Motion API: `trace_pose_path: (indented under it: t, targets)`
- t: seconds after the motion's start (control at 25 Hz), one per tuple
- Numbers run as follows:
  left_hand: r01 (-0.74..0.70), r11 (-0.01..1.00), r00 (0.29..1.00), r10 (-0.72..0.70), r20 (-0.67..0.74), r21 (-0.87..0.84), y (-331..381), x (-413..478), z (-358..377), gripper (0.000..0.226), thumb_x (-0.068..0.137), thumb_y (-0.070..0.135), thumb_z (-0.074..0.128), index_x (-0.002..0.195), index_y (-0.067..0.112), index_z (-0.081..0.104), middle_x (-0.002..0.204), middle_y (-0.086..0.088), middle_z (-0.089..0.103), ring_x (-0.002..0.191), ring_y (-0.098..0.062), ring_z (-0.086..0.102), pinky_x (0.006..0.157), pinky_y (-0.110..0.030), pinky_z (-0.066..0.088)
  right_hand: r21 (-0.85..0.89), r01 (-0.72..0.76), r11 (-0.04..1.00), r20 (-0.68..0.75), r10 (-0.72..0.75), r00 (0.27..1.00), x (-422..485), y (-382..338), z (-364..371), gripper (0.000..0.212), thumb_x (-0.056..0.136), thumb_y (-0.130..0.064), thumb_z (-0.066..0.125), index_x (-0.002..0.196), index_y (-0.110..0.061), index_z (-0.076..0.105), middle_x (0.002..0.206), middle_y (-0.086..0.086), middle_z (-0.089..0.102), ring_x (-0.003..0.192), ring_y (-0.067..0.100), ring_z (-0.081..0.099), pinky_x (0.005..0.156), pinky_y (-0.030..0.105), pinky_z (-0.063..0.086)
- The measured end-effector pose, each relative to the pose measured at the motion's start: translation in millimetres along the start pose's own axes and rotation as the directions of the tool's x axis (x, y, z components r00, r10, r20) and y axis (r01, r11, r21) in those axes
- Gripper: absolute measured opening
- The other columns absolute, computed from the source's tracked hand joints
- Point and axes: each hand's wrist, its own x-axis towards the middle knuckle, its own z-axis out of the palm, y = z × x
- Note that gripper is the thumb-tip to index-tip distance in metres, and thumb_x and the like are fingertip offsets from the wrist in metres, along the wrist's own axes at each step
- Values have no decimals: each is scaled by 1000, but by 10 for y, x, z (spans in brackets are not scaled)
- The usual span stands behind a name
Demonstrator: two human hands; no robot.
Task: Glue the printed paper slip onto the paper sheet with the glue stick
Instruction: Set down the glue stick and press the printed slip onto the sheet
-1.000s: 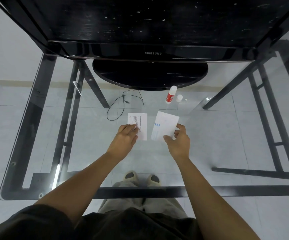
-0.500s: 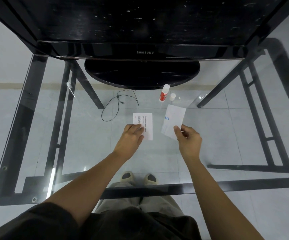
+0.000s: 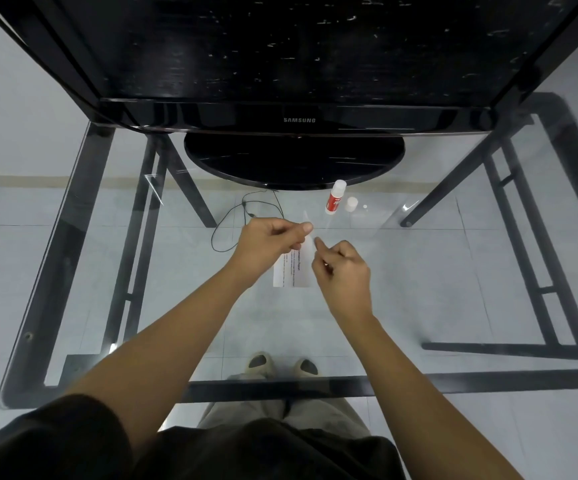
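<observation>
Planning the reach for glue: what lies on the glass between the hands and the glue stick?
In the head view, nothing: bare glass separates the hands from the glue stick.

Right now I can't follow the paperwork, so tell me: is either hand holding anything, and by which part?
Both hands pinch a blurred paper sheet raised edge-on: left hand at its top edge, right hand at its side edge. The printed slip lies flat beneath.

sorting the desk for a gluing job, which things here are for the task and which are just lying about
For the job:
printed paper slip
paper sheet, pinched edge-on by left hand and right hand
glue stick
glue cap

Lying about:
monitor
black cable
</observation>
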Motion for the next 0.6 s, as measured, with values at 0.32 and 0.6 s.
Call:
trace_pose_path:
  t: [0.32,0.6]
  targets:
    - [102,991,989,-110,-95,-82,-40,57,-36,12,82,20,69,84,10,73,73,-6,71,64,-8,67,59,-14,51,86,19,996,49,-23,999,10,-105,13,33,85,-24,65,113,-6,65,80,8,55,68,14,52,65,17,46]
    - [136,987,988,-141,58,86,0,193,-325,10,84,19,66,86,11,73,78,0,72,65,-2,65,59,-11,49,419,-432,799,64,449,891,215,114,-117,25,90,-31,57,107,-18,69,97,-2,65,75,-1,58,64,1,41]
